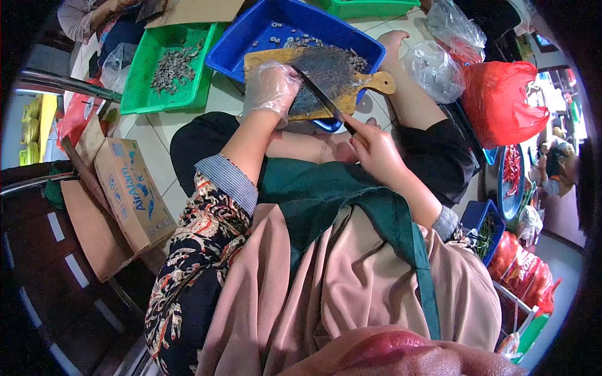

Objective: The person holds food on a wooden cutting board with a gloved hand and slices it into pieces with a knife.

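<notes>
My right hand (379, 150) is closed around the handle of a knife (318, 94), whose dark blade slants up and left across a wooden cutting board (351, 108). The board, yellow with a blackened middle, rests over the near side of a blue tub (221, 53). My left hand (271, 88), in a clear plastic glove, is on the board's left part. Its fingers are curled beside the blade's tip, and what they hold is hidden. Small grey cut pieces (301, 41) lie in the tub beyond the board.
Left of the tub stands a green tray (199, 94) with more grey pieces (174, 69). A cardboard box (135, 188) is at left. On the right are a red plastic bag (501, 103), clear bags (433, 72) and a basin of red chillies (512, 172). Another person (81, 22) sits at upper left.
</notes>
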Demonstrator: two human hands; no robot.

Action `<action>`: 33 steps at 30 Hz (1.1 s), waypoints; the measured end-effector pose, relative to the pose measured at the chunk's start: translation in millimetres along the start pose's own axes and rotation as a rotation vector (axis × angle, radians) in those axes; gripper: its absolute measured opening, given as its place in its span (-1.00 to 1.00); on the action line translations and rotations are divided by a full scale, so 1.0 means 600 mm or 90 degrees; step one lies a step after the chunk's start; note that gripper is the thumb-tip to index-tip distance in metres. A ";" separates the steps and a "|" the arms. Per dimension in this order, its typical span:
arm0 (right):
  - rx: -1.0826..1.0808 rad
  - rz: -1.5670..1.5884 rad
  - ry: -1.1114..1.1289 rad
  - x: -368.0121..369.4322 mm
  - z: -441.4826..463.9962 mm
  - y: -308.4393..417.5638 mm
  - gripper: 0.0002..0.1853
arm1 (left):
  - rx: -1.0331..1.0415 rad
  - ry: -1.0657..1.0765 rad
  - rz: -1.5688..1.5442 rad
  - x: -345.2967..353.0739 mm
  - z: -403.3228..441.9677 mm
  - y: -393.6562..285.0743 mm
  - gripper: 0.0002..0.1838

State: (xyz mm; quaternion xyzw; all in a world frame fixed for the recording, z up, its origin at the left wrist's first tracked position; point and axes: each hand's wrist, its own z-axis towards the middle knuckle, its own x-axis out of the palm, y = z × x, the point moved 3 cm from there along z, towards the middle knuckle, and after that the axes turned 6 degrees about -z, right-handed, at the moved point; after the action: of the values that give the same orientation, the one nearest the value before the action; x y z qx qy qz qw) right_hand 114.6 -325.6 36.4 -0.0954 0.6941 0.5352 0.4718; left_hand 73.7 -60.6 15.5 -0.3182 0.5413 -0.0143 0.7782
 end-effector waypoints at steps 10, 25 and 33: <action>0.188 0.176 0.094 -0.025 -0.019 -0.028 -0.41 | -0.028 0.005 -0.036 -0.010 -0.002 0.001 -0.79; 0.001 -0.030 -0.013 -0.050 0.012 -0.006 -0.42 | -0.074 0.219 -0.015 -0.052 -0.007 0.021 -0.80; 0.002 -0.050 -0.002 -0.084 0.000 0.001 -0.38 | -0.074 0.246 0.045 -0.040 -0.004 0.026 -0.84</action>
State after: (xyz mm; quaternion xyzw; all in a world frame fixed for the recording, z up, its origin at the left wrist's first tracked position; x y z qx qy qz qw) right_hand 141.4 -344.1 74.7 -0.1207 0.6901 0.5151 0.4938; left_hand 56.6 -40.2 27.0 -0.3347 0.6914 -0.0164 0.6401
